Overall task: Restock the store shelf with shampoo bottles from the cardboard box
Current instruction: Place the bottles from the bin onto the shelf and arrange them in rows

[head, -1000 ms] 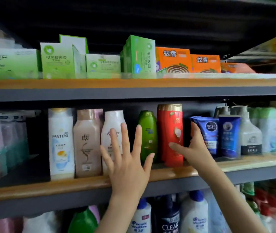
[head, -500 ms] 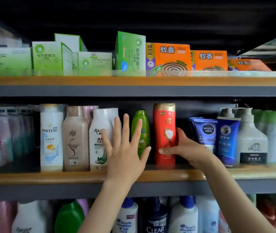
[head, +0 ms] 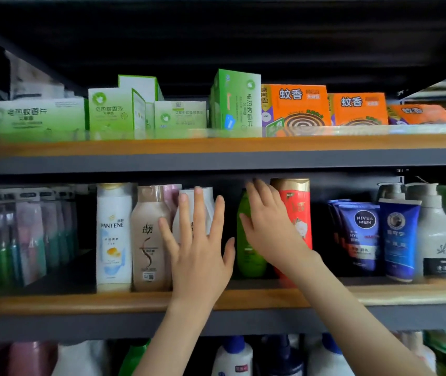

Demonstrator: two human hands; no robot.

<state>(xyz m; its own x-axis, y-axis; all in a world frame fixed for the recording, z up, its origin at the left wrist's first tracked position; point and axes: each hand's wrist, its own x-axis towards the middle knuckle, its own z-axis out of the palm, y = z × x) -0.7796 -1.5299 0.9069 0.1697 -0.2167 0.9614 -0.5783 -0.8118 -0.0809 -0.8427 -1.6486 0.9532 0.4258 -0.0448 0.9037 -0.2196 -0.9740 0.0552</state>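
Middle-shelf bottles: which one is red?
The tall red bottle with the gold cap, standing just right of the green bottle and partly behind the right hand. Its neighbours to the left are green, white and tan.

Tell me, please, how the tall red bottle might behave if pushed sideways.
Tall and narrow, the red bottle would probably tip rather than slide if pushed high. Its smooth plastic looks stiff and perhaps slippery. The green bottle close beside it might stop a fall.

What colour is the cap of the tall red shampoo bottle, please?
The cap is gold; head view shows it best.
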